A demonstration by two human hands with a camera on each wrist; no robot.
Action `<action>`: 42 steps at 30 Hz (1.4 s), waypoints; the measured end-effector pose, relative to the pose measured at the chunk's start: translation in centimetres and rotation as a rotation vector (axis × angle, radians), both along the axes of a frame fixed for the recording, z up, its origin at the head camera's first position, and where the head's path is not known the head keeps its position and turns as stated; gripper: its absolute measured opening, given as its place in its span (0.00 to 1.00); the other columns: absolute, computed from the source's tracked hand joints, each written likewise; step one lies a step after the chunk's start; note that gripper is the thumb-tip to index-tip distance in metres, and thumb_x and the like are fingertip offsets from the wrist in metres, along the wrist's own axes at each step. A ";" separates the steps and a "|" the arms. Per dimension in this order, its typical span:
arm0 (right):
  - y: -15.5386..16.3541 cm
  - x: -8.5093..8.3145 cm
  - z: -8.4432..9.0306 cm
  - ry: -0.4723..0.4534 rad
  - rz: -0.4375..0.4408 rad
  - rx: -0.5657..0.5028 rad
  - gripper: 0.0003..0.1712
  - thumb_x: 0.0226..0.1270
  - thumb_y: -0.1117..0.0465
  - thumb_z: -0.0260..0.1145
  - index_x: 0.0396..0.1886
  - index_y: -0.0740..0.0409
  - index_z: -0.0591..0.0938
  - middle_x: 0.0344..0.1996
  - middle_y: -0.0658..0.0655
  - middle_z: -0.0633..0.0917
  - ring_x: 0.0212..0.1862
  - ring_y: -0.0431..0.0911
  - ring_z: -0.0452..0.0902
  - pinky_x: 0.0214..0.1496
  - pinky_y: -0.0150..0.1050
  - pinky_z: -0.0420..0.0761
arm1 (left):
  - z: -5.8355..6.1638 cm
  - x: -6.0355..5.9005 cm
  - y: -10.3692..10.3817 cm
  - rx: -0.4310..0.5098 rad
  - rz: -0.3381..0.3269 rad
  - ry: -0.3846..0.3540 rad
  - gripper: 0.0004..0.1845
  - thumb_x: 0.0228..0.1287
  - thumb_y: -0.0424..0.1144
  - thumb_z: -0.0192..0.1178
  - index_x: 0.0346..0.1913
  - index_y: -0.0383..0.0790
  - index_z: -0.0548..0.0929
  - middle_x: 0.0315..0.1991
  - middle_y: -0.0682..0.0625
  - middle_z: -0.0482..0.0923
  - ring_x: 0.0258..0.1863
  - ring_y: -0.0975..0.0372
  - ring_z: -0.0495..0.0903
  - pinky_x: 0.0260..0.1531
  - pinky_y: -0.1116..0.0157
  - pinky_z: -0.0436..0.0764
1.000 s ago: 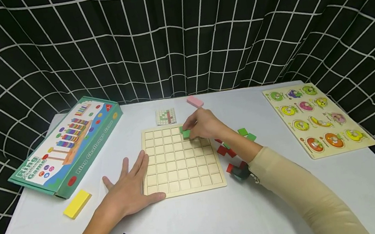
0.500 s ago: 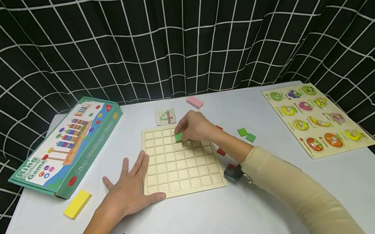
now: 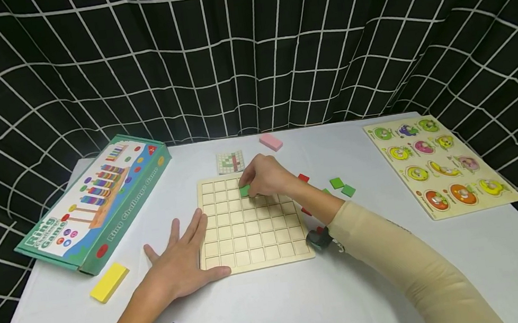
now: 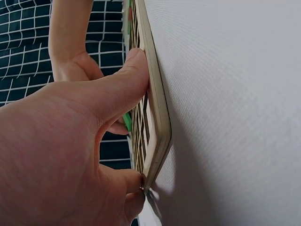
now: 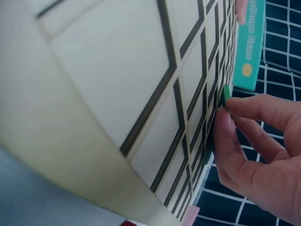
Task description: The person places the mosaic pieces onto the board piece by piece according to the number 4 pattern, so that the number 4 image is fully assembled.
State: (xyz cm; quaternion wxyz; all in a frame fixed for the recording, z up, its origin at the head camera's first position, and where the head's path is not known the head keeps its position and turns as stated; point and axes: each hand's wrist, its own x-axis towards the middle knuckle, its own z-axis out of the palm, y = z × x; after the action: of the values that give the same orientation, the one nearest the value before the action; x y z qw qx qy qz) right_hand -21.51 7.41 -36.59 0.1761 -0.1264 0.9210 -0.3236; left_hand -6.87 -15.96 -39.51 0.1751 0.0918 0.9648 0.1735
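Observation:
My right hand (image 3: 265,175) pinches a green square tile (image 3: 244,191) between thumb and fingertips, right at the far rows of a wooden grid board (image 3: 240,246). In the right wrist view the tile (image 5: 226,95) stands close against the board's grid lines, with the fingers (image 5: 254,107) bent over it. My left hand (image 3: 175,264) lies spread with straight fingers at the board's left edge. Its thumb (image 4: 134,70) rests on the near rim in the left wrist view. Cells under the right hand are hidden.
Loose green tiles (image 3: 336,183) and red tiles (image 3: 303,177) lie right of the board, partly behind the right forearm. Behind it are a small pattern card (image 3: 230,162) and a pink block (image 3: 270,141). A game box (image 3: 100,201), yellow block (image 3: 109,282) and fruit puzzle board (image 3: 442,172) flank it.
My right hand has slid a little to the left across the board's far rows with the green tile. My left hand has kept its place on the board's edge.

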 end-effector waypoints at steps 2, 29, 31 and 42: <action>0.0 0.0 0.0 0.000 -0.001 0.003 0.19 0.47 0.75 0.73 0.39 0.54 0.94 0.37 0.52 0.92 0.43 0.45 0.82 0.42 0.35 0.80 | 0.0 0.0 0.0 0.000 0.000 -0.003 0.68 0.52 0.78 0.65 0.86 0.46 0.44 0.87 0.51 0.36 0.83 0.33 0.36 0.55 0.12 0.35; -0.2 0.1 0.1 0.029 0.008 0.040 0.20 0.47 0.76 0.74 0.39 0.54 0.94 0.35 0.53 0.92 0.43 0.45 0.81 0.41 0.35 0.81 | 0.1 0.1 0.1 0.000 -0.003 -0.003 0.68 0.52 0.78 0.65 0.86 0.45 0.45 0.87 0.50 0.37 0.82 0.32 0.36 0.55 0.12 0.35; -0.1 0.1 0.0 0.017 -0.003 0.023 0.19 0.47 0.75 0.74 0.38 0.54 0.94 0.35 0.52 0.92 0.43 0.45 0.82 0.41 0.36 0.81 | 0.1 0.1 0.1 0.001 -0.001 -0.004 0.68 0.52 0.78 0.65 0.86 0.45 0.45 0.87 0.50 0.37 0.82 0.33 0.36 0.55 0.12 0.35; 1.0 0.0 0.0 -0.008 0.002 -0.073 0.16 0.48 0.74 0.72 0.37 0.56 0.93 0.33 0.52 0.92 0.41 0.43 0.83 0.41 0.34 0.81 | 0.2 0.2 0.2 -0.004 -0.007 0.009 0.68 0.53 0.78 0.65 0.86 0.44 0.46 0.87 0.50 0.38 0.82 0.32 0.38 0.54 0.12 0.36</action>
State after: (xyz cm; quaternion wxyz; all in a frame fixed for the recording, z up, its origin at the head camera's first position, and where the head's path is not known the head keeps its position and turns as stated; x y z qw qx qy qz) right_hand -21.46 8.40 -36.58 0.1753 -0.1321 0.9078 -0.3572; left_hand -6.65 -15.74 -39.32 0.1716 0.0955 0.9656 0.1707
